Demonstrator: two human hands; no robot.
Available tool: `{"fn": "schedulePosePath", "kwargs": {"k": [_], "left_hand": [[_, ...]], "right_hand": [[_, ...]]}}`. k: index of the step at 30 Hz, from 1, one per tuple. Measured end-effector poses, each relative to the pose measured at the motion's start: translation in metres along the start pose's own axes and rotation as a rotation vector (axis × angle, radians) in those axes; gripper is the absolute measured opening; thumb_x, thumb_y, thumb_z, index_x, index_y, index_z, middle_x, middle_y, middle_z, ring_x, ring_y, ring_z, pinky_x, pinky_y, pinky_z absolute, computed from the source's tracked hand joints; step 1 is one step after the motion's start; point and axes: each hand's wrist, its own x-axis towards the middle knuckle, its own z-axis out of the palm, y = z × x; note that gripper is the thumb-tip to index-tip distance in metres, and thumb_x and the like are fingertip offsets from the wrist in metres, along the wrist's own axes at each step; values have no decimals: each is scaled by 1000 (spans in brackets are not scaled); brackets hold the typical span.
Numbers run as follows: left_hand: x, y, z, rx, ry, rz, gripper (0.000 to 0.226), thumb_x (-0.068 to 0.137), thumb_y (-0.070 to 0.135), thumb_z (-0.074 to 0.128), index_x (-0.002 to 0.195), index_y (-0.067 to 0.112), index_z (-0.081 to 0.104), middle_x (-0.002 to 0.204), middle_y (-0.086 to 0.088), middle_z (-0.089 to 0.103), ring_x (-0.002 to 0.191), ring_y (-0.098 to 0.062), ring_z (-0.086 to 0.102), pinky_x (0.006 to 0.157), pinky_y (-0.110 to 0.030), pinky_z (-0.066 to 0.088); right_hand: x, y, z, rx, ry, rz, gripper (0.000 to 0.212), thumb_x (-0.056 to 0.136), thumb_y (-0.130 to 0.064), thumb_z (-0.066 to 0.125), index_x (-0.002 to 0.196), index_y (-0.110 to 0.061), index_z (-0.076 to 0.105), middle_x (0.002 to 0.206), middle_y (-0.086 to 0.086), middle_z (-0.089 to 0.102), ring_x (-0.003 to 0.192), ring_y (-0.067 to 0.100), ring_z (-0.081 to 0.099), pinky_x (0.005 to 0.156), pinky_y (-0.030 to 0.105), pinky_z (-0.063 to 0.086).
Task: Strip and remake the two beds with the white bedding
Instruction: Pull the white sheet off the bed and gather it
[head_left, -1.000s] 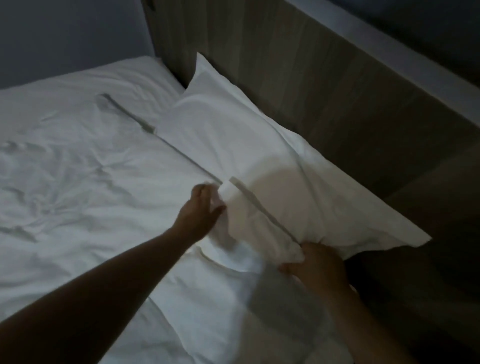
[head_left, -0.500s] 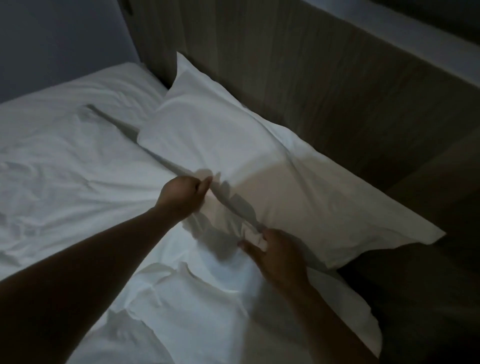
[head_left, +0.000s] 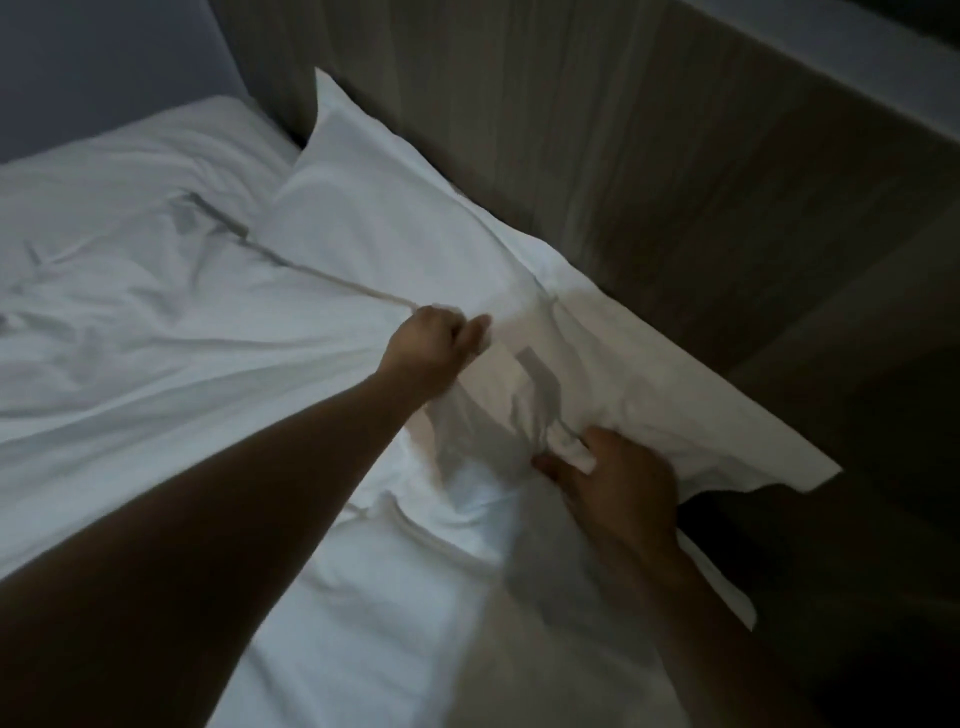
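We see a wood-grain headboard panel (head_left: 597, 130) running diagonally across the upper part of the view, with a pale ledge (head_left: 857, 47) along its top edge. At the upper left stands a plain grey-blue wall (head_left: 104, 57). The lower right lies in deep shadow.

Dim room. White pillow (head_left: 415, 228) lies along wooden headboard (head_left: 649, 156) on bed (head_left: 130, 270) with rumpled white bedding. Left hand (head_left: 434, 345) grips the pillowcase's near edge; right hand (head_left: 618, 480) pinches a fold of pillowcase near its open end.
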Motion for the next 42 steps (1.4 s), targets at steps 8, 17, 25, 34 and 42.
{"fn": "schedulePosePath", "kwargs": {"k": [8, 17, 25, 34, 42], "left_hand": [[-104, -35, -26, -262, 229, 73, 34, 89, 40, 51, 102, 9, 54, 104, -1, 44, 77, -9, 53, 69, -16, 49], [-204, -79, -21, -112, -195, -383, 62, 68, 82, 50, 87, 23, 59, 87, 2, 64, 89, -23, 61, 72, -29, 42], [-215, -106, -36, 65, -56, -441, 30, 93, 46, 51, 89, 17, 57, 94, -8, 67, 95, -30, 61, 76, -34, 42], [-212, -113, -6, 50, -54, -487, 32, 95, 36, 52, 109, 8, 57, 111, -15, 62, 104, -35, 58, 82, -39, 45], [-232, -100, -32, 93, 104, -326, 75, 80, 64, 39, 124, 4, 56, 111, -16, 64, 97, -39, 60, 83, -44, 50]], "right_hand": [[-36, -15, 10, 122, 216, -147, 46, 80, -52, 69, 104, -13, 63, 101, 5, 62, 95, 21, 57, 77, 29, 45], [-34, -72, 2, 244, 258, -253, 23, 94, -37, 52, 86, -16, 50, 62, -7, 51, 52, 9, 49, 47, 30, 42], [24, -96, 28, 25, 56, -270, 23, 97, -34, 49, 93, -12, 55, 89, 10, 63, 82, 32, 60, 62, 32, 31], [-11, -73, 40, -229, 133, -155, 64, 87, -65, 42, 109, -7, 59, 104, 15, 65, 94, 35, 62, 77, 40, 47], [0, -66, 4, -197, 91, -95, 54, 87, -62, 51, 100, -10, 62, 99, 14, 68, 91, 33, 64, 68, 34, 42]]}}
